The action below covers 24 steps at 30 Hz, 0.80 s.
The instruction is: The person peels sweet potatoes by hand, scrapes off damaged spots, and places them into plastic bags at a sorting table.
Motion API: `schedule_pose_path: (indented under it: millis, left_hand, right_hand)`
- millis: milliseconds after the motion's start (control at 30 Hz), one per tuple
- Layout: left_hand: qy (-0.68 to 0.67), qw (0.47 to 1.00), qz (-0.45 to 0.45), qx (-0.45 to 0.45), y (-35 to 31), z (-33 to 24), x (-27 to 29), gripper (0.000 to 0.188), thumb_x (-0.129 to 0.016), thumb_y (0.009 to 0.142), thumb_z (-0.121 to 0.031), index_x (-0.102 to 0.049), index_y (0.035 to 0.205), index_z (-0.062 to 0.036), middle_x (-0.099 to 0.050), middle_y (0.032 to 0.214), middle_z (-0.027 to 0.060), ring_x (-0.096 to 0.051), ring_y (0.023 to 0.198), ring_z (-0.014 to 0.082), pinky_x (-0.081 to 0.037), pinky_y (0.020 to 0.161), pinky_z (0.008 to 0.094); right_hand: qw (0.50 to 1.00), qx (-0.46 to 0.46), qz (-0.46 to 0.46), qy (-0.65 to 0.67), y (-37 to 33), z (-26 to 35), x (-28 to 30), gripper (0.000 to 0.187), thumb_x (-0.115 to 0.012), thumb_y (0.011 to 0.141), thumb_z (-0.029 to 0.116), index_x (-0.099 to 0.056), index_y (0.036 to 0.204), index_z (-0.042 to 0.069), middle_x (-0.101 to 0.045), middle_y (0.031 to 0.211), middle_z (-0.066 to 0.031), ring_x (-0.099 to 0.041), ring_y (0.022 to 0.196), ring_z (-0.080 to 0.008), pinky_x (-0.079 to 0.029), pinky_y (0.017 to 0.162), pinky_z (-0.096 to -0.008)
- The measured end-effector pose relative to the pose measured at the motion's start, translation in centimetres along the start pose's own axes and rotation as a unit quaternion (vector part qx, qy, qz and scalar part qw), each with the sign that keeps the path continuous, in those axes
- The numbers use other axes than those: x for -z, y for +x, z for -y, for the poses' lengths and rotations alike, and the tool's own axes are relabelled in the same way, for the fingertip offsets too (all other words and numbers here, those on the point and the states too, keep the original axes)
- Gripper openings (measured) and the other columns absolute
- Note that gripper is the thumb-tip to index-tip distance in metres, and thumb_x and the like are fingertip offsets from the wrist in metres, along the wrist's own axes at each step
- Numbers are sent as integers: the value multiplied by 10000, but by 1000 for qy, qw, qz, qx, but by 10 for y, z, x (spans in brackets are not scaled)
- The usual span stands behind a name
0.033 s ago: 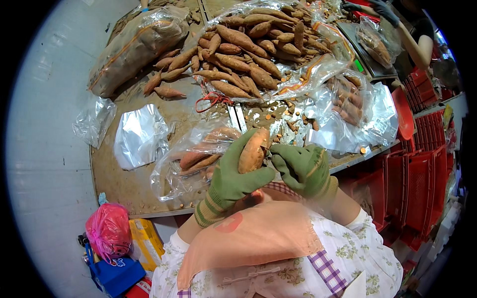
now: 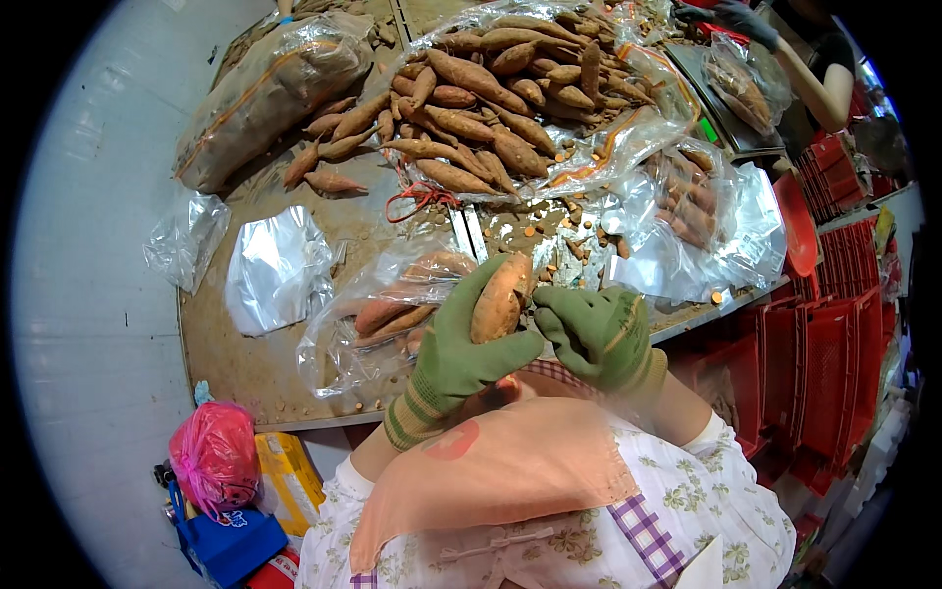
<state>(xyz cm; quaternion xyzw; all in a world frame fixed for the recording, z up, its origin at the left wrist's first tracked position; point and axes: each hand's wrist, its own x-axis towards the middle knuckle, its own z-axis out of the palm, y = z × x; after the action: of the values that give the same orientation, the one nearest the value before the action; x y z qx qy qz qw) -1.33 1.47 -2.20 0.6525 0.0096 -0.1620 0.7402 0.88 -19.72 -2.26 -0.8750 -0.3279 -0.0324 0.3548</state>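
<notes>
My left hand (image 2: 453, 348), in a green knit glove, is closed around one orange-brown sweet potato (image 2: 498, 306) and holds it upright before my chest. My right hand (image 2: 601, 339), gloved the same, is curled with its fingertips close to the right side of that sweet potato. What it pinches is too small and hidden to name. Beside my left hand, a clear plastic bag (image 2: 334, 339) with several sweet potatoes lies on the table (image 2: 235, 378). Beyond both hands a big heap of sweet potatoes (image 2: 491, 123) rests on opened plastic sheeting.
A full bag (image 2: 270, 103) lies far left, near flat clear bags (image 2: 280, 270). Cut ends (image 2: 579, 245) litter the table, with another filled bag (image 2: 687, 201) to the right. Red crates (image 2: 819, 373) stand at right. A co-worker's gloved hand (image 2: 746, 22) shows far right.
My right fingertips have shifted very slightly beside the sweet potato. A thin dark tip that showed between them and the sweet potato is now harder to see.
</notes>
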Motion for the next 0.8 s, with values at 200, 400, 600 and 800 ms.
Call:
schedule_pose_path:
  millis: [200,400,600,800]
  left_hand:
    - [38,999,8,-19,-2,0,3,840,-846,754,-190,-455,1459,45,-579,1352,137,-590,1176,182,-484,1019,327]
    - [78,996,-7,-37,-3,-4,-1,835,-841,744,-184,-462,1457,30,-585,1353,158,-586,1193,202,-474,1028,341]
    - [173,980,-32,-92,-4,-5,-2,783,-765,758,-105,-459,1467,22,-603,1352,159,-592,1203,213,-463,1041,344]
    - [184,975,-50,-115,-4,1,1,755,-704,748,-50,-472,1462,28,-608,1356,159,-592,1219,219,-445,1061,350]
  right_hand:
    - [999,32,9,-1,0,-1,7,230,-689,841,129,-661,1066,86,-641,715,-94,-610,587,-328,-441,526,-420]
    - [994,-23,-89,57,-2,-4,-1,122,-648,922,168,-668,1002,79,-635,723,-122,-621,609,-347,-463,546,-432]
    - [999,7,-22,-26,-1,4,3,133,-672,894,152,-687,1002,74,-648,717,-119,-616,585,-334,-461,538,-429]
    - [997,78,2,9,-6,-9,-4,164,-681,903,214,-688,1007,87,-636,699,-99,-611,568,-315,-454,531,-421]
